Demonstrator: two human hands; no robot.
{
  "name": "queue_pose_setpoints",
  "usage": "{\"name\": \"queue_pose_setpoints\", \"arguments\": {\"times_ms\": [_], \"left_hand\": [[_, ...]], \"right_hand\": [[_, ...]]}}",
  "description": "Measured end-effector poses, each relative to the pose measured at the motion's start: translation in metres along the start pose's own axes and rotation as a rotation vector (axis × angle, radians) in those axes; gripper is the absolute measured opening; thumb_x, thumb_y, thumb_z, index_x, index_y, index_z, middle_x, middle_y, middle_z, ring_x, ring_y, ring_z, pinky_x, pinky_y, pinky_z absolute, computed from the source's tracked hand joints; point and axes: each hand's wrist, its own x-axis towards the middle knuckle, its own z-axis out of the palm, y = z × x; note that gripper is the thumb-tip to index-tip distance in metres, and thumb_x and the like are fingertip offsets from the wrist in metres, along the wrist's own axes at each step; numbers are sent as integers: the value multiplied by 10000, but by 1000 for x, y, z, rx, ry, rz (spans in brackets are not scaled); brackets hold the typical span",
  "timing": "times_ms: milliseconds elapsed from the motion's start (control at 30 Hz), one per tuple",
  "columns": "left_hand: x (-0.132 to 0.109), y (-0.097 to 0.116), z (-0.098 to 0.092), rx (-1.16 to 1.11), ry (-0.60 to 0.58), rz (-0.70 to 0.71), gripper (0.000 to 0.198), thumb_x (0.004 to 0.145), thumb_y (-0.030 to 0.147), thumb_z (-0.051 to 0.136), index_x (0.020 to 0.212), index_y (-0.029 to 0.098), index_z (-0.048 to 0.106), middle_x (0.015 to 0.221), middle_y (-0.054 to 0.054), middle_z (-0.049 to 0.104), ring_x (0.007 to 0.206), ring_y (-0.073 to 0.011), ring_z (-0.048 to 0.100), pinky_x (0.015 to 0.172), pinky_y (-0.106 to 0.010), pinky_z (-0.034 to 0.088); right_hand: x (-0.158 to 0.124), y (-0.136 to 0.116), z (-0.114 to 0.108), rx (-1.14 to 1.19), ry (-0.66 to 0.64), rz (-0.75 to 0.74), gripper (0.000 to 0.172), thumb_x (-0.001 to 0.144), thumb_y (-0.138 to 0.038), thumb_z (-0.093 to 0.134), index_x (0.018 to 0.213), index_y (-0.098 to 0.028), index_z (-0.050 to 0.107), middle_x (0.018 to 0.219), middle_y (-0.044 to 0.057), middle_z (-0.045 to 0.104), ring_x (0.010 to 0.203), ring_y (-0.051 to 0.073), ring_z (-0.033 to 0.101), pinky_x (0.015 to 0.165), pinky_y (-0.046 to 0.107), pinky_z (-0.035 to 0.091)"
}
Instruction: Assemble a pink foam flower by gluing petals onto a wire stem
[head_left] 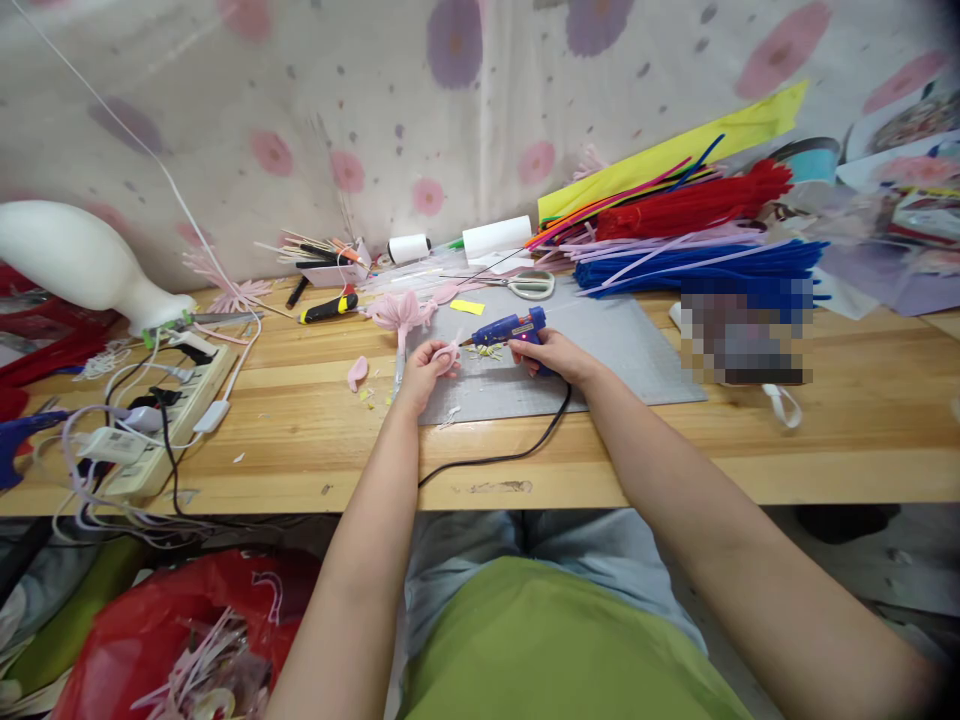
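My right hand point(551, 355) is wrapped round a blue hot glue gun point(506, 329), whose nozzle points left and has a small red light lit on its body. Between the fingers of my left hand point(426, 376) is a small pale pink petal point(448, 353), close to the nozzle; whether the two touch I cannot tell. Just behind my left hand stands a pink fuzzy flower point(400, 310). A loose pink petal point(358, 373) lies on the wood to the left. Under both hands is a grey cutting mat point(637, 370) with yellow scraps on it.
Scissors point(531, 286) and a yellow-black utility knife point(328, 308) lie toward the back. Bundles of blue pipe cleaners point(705, 266) and red pipe cleaners point(690, 203) are piled at right. A cabled power strip point(176, 420) sits left. The glue gun's black cord point(495, 459) runs across the front.
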Motion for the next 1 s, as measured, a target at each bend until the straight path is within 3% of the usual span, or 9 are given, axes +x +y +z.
{"name": "queue_pose_setpoints", "arguments": {"times_ms": [533,867,1000], "left_hand": [[-2,2,3,-2,15,-13,322,570,289,751,800,157,570,724,0,676,606,-110,626,535,-207,479],[0,0,0,11,-6,3,313,584,283,732,816,157,563,733,-5,666,619,-116,625,543,-224,486],[-1,1,1,1,12,-3,321,579,288,734,816,158,562,735,-7,665,615,-120,623,535,-224,480]], "right_hand": [[-1,-3,5,-44,-24,-28,502,604,-642,692,634,-188,479,462,-56,461,434,74,418,460,245,353],[4,2,7,-34,90,7,470,605,-594,722,643,-197,474,468,-59,463,422,74,416,445,247,372],[3,3,6,-15,57,-18,488,592,-614,717,634,-193,475,478,-60,461,424,69,409,443,243,364]]}}
